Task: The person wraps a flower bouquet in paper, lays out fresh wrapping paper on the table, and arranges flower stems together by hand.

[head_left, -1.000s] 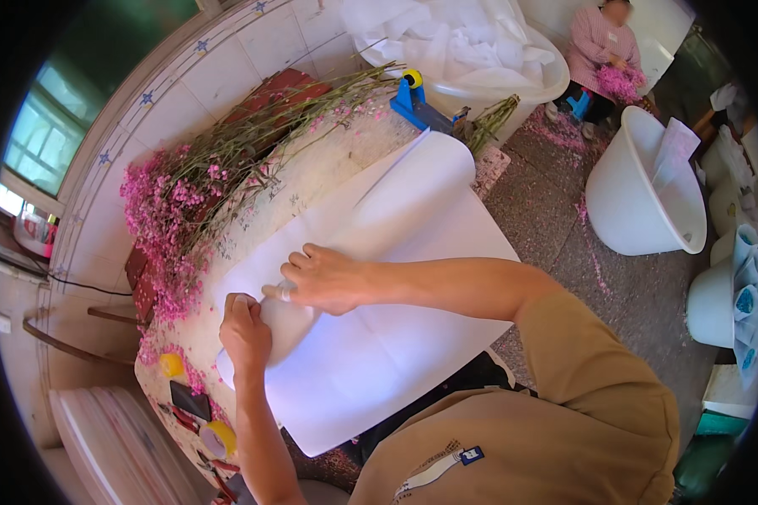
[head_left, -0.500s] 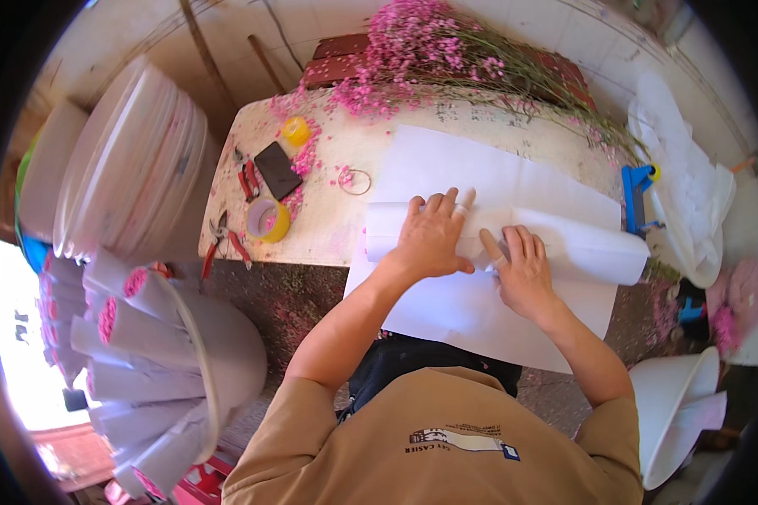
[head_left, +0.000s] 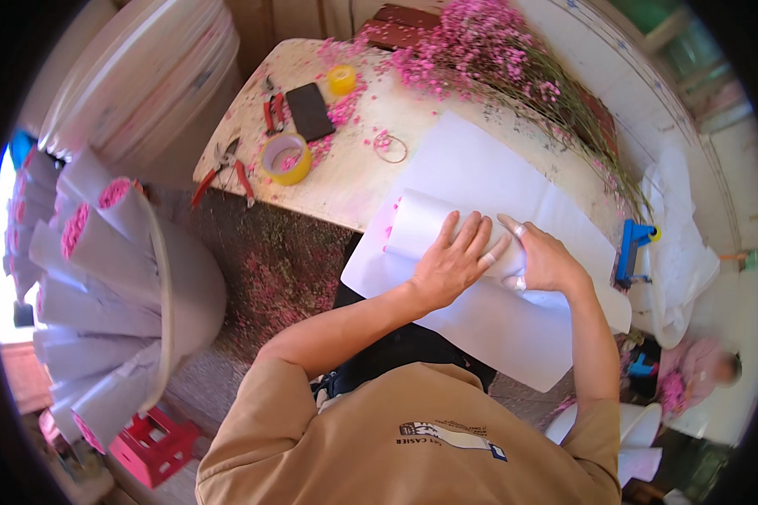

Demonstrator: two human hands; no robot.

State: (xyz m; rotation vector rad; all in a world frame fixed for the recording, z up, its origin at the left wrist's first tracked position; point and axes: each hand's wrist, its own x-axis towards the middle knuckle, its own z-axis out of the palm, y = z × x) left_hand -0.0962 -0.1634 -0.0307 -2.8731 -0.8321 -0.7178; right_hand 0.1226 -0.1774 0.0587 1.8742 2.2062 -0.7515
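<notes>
A white paper sheet (head_left: 472,151) lies on the table and hangs over its front edge. Part of it is wrapped into a paper roll (head_left: 417,223), with small pink blossoms peeping out at the left end. My left hand (head_left: 455,265) lies on the roll with its fingers stretched out and slightly apart. Close beside it, my right hand (head_left: 552,259) curves round the roll, thumb low and fingers over the top. White tape is wound on some fingers of both hands. What fills the roll is mostly hidden.
Pink flower stems (head_left: 497,59) lie along the table's back. Red-handled pruners (head_left: 225,168), a tape roll (head_left: 286,160), a black phone (head_left: 310,112) and a blue tape dispenser (head_left: 633,252) stand around. A bucket (head_left: 185,286) of wrapped bunches is at left; another person (head_left: 701,370) is at far right.
My view has turned to the right. My right hand has gone from lying flat on the roll to curving round it, nearer my left hand. The roll now slants down to the right.
</notes>
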